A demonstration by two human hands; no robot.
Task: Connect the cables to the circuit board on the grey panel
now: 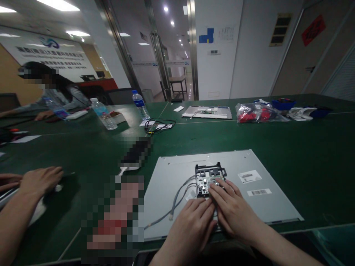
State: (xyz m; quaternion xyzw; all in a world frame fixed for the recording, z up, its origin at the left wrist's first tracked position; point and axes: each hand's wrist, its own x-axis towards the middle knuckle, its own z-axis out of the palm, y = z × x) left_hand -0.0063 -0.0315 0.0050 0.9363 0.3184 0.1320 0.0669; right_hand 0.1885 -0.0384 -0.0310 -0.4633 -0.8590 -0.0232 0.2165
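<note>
A black plastic frame (211,171) carrying a small circuit board (204,186) lies on the back of a flat grey metal display panel (177,173). Across the board's near right part rest the fingers of my right hand (233,207), bent and closed at its edge. My left hand (192,220) is at the near edge of the frame, fingers curled together against my right hand; what its fingertips grip is hidden. Grey cables (177,199) run from the frame's left side over the panel, ending in a loose white connector (171,217).
Beside the panel at left are a phone-like dark object (135,152) and a blurred-out patch. Another person's hands (41,181) work at far left. Bottles (104,113), coiled black cable (160,126), a second panel (206,112) and bagged red items (257,113) stand farther back.
</note>
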